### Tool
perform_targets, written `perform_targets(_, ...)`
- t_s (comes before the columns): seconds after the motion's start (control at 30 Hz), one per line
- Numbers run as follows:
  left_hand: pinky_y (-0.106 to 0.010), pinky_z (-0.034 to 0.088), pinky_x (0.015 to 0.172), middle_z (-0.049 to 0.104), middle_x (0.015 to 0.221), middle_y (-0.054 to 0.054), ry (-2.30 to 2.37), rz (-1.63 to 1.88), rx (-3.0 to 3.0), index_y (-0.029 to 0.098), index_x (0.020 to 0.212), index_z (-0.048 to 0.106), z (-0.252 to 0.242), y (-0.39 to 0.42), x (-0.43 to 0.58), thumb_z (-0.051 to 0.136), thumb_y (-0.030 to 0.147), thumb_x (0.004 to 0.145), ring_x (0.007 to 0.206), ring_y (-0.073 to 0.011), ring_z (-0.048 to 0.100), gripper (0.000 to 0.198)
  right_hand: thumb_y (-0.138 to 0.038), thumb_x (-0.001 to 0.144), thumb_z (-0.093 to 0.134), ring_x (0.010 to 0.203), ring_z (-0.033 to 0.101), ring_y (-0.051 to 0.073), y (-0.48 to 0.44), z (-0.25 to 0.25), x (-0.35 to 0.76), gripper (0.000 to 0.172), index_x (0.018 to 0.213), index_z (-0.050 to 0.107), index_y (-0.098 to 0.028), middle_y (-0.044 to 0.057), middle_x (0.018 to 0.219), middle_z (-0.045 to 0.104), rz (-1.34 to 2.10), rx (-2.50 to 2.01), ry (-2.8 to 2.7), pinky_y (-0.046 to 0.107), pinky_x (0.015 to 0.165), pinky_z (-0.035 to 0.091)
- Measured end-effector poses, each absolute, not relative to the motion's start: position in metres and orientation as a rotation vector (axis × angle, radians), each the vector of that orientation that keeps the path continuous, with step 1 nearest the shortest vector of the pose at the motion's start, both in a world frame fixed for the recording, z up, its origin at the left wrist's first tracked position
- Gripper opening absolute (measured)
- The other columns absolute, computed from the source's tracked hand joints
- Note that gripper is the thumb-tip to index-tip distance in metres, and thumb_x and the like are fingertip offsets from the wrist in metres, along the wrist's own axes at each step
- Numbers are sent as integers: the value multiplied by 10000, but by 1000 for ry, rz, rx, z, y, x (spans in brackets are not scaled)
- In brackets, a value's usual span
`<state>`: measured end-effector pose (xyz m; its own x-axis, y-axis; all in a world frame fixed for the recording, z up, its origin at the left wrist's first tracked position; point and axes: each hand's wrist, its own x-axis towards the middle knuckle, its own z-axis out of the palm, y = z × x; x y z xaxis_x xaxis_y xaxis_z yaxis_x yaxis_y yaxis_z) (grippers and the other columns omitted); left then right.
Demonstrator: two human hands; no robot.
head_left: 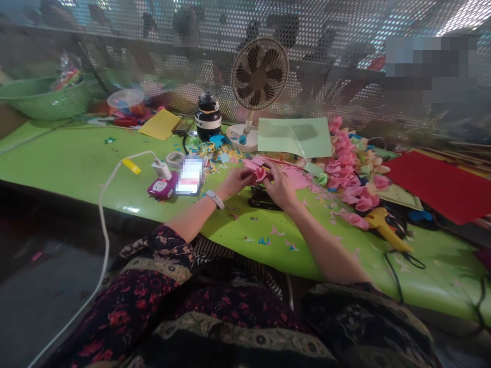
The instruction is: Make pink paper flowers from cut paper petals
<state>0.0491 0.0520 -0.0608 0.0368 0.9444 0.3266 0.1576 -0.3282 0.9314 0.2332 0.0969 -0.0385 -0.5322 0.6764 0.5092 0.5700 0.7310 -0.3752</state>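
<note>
Here, pink flower (261,174) between both grips (238,181) (280,184)

1 fan (259,77) near 1 bottle (208,117)

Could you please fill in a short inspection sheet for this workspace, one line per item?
Surface: glossy green tabletop, strewn with paper scraps.
Work items: small folded pink piece between the hands; heap of pink paper flowers to the right.
Clutter: phone, yellow tool, red sheet.
Hands: left hand and right hand both have fingers on the folded piece.
Cables: white cable hangs over the front edge; dark cord at right.
Surroundings: desk fan before a perforated screen.
</note>
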Motion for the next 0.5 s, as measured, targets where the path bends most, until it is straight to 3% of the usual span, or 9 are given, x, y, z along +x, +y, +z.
perform_targets(0.23, -275, 494, 702, 738, 833, -53, 1354, 1335, 1888, 169, 937, 734, -56, 47, 52, 595, 339, 954, 726, -152, 628, 221, -221, 938, 502, 914, 734, 286, 92, -37, 232, 525, 1459, 542, -164, 141, 1103, 780, 98, -938, -2327, 410, 825, 597)
perform_targets(0.4, -276, 412, 638, 693, 732, -64, 1595, 1194, 2141, 161, 865, 709, -55, 46, 51, 572, 322, 967, 618, -149, 555, 234, -217, 937, 488, 1031, 730, 300, 92, -34, 233, 497, 1422, 582, -162, 163, 1247, 744, 3, -855, -2335, 422, 882, 595)
perform_targets(0.5, -267, 401, 633, 684, 710, -55, 1603, 1191, 2192, 167, 857, 706, -56, 46, 51, 583, 320, 956, 604, -144, 553, 220, -211, 919, 503, 1012, 738, 306, 93, -35, 234, 520, 1431, 576, -170, 156, 1222, 755, -11, -861, -2316, 431, 871, 601)
